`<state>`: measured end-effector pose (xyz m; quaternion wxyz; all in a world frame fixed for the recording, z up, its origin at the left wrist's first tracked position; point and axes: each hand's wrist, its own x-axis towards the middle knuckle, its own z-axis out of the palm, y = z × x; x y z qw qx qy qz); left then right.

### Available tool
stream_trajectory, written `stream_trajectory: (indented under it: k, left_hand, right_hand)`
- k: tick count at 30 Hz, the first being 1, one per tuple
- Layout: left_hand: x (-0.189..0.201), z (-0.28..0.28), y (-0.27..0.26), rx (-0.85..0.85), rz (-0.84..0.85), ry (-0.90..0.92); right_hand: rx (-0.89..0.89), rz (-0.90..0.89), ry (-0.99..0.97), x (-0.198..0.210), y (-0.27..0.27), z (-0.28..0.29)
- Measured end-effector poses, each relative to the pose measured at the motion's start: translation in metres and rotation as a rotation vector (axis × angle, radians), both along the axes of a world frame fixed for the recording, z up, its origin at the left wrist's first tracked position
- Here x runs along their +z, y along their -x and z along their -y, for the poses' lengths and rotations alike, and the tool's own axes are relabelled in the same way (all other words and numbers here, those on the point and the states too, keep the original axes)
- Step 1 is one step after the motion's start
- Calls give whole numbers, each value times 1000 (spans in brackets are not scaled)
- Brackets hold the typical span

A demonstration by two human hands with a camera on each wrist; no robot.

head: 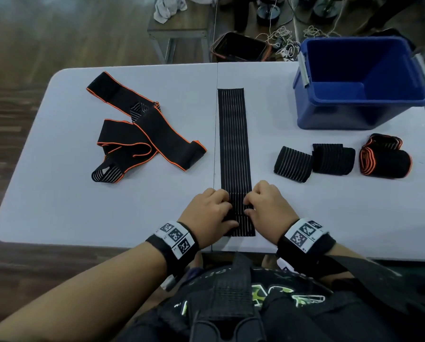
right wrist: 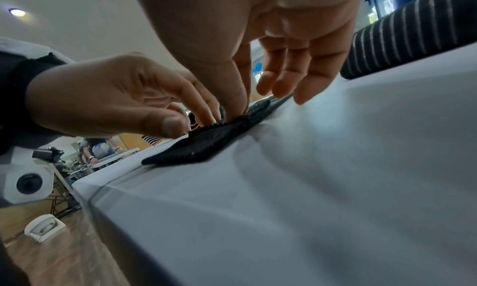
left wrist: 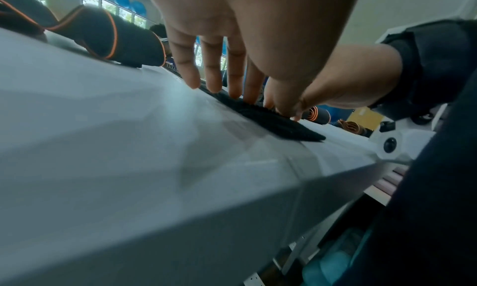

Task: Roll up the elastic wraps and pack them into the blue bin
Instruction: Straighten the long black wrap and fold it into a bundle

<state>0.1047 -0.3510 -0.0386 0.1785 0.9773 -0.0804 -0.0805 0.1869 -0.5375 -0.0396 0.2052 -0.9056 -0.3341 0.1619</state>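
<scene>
A long black wrap with thin white stripes [head: 234, 144] lies flat down the middle of the white table [head: 58, 193], running away from me. Both hands are at its near end. My left hand [head: 211, 208] has its fingertips and thumb on the wrap's left edge and pinches a small raised fold [right wrist: 214, 124]. My right hand [head: 263, 203] pinches the right edge with thumb and forefinger, the other fingers hanging straight [right wrist: 284, 86]. The blue bin [head: 359, 80] stands empty at the back right. Three rolled wraps [head: 292, 164] [head: 333, 159] [head: 385, 159] lie in front of it.
Unrolled black wraps with orange trim [head: 142, 129] lie tangled on the table's left half. Beyond the far edge are a dark basket [head: 241, 46], cables and a small bench on the floor. The table's near edge is just below my wrists.
</scene>
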Motion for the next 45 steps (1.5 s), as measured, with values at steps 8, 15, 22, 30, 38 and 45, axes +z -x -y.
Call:
stream_trajectory:
  k: [8, 15, 22, 30, 38, 45]
  left_hand:
    - [2, 8, 22, -91, 13, -42]
    - [4, 8, 10, 19, 92, 61]
    - [15, -1, -10, 347, -83, 269]
    - [-1, -1, -14, 168, -43, 185]
    - [-4, -3, -1, 39, -2, 61]
    - [2, -1, -2, 99, -4, 44]
  right_hand:
    - [121, 38, 120, 13, 5, 6]
    - [176, -91, 163, 17, 2, 17]
    - [-43, -141, 84, 14, -7, 5]
    - [-121, -130, 54, 13, -6, -9]
    - [20, 9, 132, 12, 2, -3]
    - [132, 5, 225, 18, -2, -2]
